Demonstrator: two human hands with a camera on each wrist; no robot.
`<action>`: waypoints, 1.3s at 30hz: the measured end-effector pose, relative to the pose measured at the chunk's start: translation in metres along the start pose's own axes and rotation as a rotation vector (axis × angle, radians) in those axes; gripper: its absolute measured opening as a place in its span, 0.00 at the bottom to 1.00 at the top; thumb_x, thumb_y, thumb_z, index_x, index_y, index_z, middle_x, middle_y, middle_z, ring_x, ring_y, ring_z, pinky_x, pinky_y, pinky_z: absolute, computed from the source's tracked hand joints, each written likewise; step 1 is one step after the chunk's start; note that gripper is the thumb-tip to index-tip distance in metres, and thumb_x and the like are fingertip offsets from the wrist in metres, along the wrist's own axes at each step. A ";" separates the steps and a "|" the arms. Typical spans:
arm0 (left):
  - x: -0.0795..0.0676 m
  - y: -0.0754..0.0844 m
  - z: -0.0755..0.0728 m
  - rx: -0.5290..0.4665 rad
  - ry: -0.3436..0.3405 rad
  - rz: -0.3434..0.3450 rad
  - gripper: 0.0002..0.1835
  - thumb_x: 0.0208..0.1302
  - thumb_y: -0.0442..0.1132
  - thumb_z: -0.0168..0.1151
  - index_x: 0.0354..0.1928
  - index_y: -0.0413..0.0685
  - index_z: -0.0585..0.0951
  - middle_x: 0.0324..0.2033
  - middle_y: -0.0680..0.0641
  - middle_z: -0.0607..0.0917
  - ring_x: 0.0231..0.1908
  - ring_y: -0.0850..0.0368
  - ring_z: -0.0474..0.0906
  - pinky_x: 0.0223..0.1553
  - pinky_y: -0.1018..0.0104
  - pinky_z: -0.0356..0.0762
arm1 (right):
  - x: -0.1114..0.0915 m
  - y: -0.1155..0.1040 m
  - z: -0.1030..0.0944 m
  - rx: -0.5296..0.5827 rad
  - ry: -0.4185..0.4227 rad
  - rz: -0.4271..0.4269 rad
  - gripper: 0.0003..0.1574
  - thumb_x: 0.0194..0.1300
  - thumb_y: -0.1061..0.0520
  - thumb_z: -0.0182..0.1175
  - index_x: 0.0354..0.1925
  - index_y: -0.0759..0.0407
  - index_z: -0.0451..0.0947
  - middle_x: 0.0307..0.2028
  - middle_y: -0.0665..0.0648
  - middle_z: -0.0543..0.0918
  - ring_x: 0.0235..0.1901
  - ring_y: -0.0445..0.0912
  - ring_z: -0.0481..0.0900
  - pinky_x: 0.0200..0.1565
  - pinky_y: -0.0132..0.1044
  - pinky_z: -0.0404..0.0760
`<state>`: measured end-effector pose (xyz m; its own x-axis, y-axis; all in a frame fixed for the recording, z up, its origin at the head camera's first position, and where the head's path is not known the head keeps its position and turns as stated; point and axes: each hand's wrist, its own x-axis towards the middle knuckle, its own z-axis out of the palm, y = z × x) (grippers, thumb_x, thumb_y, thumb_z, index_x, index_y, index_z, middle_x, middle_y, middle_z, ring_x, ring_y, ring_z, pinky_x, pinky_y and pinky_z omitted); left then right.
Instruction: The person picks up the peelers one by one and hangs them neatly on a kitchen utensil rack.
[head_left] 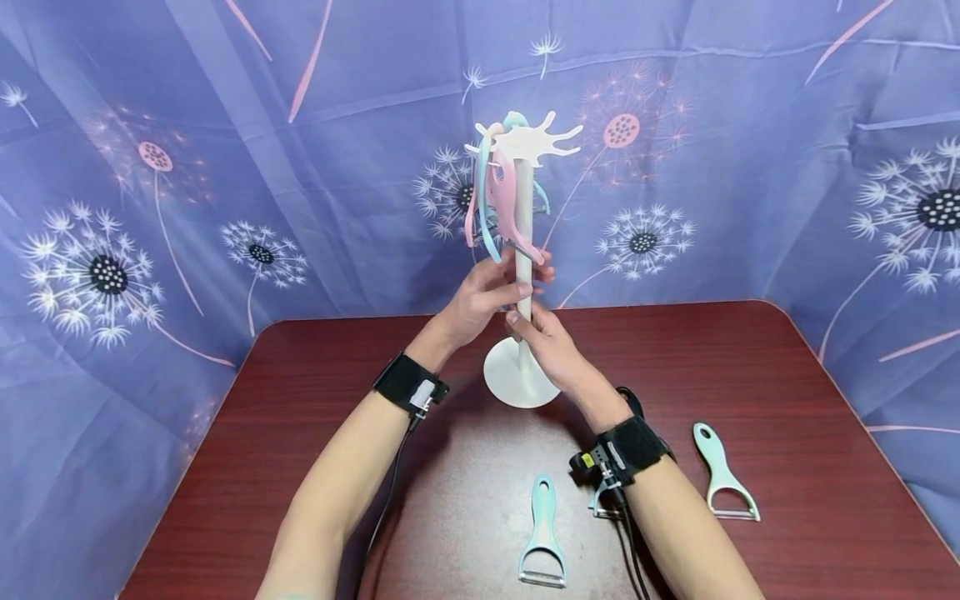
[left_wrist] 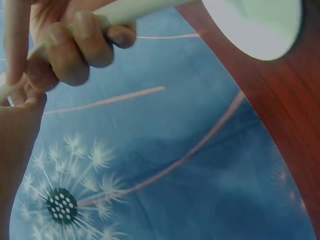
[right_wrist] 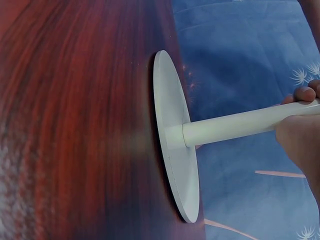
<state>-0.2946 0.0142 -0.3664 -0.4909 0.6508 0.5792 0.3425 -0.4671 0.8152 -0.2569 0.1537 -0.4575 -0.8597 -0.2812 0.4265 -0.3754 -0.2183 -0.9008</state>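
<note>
A white stand with a slim pole [head_left: 524, 218], a round base [head_left: 521, 377] and a top of curved prongs [head_left: 528, 143] is upright at the table's middle. My left hand [head_left: 486, 298] grips the pole just beneath the hanging peelers. Lower down, my right hand [head_left: 553, 343] holds the same pole, its thumb along the near side. In the right wrist view its fingers wrap the pole [right_wrist: 235, 125] well above the base [right_wrist: 175, 150]. Pink peelers [head_left: 505, 196] and light-blue peelers [head_left: 484, 200] hang from the left and rear prongs, partly overlapping.
On the dark red table [head_left: 322, 383] lie a light-blue peeler [head_left: 543, 521] in front and another peeler [head_left: 716, 467] to the right. A third peeler [head_left: 606, 510] is half hidden by the right wrist's strap. Behind the table hangs a dandelion-patterned cloth [head_left: 360, 167].
</note>
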 end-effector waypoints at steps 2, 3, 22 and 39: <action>0.003 0.001 0.005 -0.009 -0.016 -0.020 0.20 0.66 0.27 0.51 0.58 0.24 0.66 0.52 0.35 0.76 0.55 0.36 0.71 0.59 0.38 0.64 | 0.000 -0.001 0.000 -0.019 0.012 0.005 0.15 0.77 0.57 0.47 0.33 0.67 0.62 0.25 0.68 0.58 0.29 0.65 0.52 0.36 0.51 0.55; 0.004 0.001 0.007 -0.009 -0.015 -0.035 0.20 0.66 0.28 0.52 0.58 0.25 0.66 0.50 0.36 0.77 0.53 0.37 0.72 0.58 0.39 0.66 | 0.000 -0.001 0.000 -0.026 0.019 0.009 0.15 0.77 0.57 0.47 0.33 0.66 0.62 0.25 0.68 0.59 0.28 0.64 0.53 0.35 0.51 0.55; 0.025 -0.009 0.016 -0.049 0.030 -0.095 0.19 0.66 0.36 0.53 0.17 0.50 0.62 0.10 0.53 0.56 0.12 0.58 0.49 0.16 0.63 0.45 | 0.000 -0.005 0.002 -0.026 0.010 0.023 0.11 0.76 0.65 0.44 0.33 0.68 0.63 0.22 0.63 0.59 0.23 0.48 0.59 0.30 0.45 0.58; 0.033 -0.015 0.019 -0.021 0.073 -0.054 0.27 0.69 0.32 0.51 0.10 0.51 0.58 0.08 0.51 0.53 0.09 0.57 0.48 0.13 0.66 0.45 | 0.000 -0.007 -0.001 -0.001 0.036 0.058 0.07 0.77 0.59 0.46 0.39 0.60 0.67 0.25 0.67 0.61 0.27 0.56 0.60 0.35 0.47 0.61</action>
<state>-0.3005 0.0537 -0.3592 -0.5659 0.6301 0.5318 0.2975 -0.4455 0.8444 -0.2547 0.1557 -0.4511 -0.8919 -0.2598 0.3701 -0.3245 -0.2020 -0.9240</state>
